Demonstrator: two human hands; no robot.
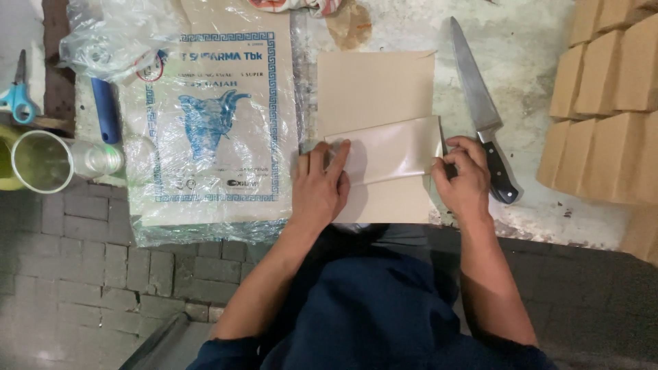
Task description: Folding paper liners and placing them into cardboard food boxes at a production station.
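A stack of tan paper sheets (373,85) lies on the worktop in front of me. Its top sheet is folded over into a glossy band (394,147) across the middle. My left hand (321,181) presses flat on the left end of that fold, fingers spread. At the fold's right end my right hand (466,175) is closed around a small dark blade or tool that touches the paper's edge. A large kitchen knife (480,109) with a black handle lies just right of my right hand, its tip pointing away from me.
A plastic-wrapped pack of brown paper with blue print (212,116) lies left of the sheets. Further left are a blue handle (105,109), a crumpled plastic bag (116,38), a glass jar (51,161) and blue scissors (18,99). Wrapped tan blocks (606,103) are stacked at right.
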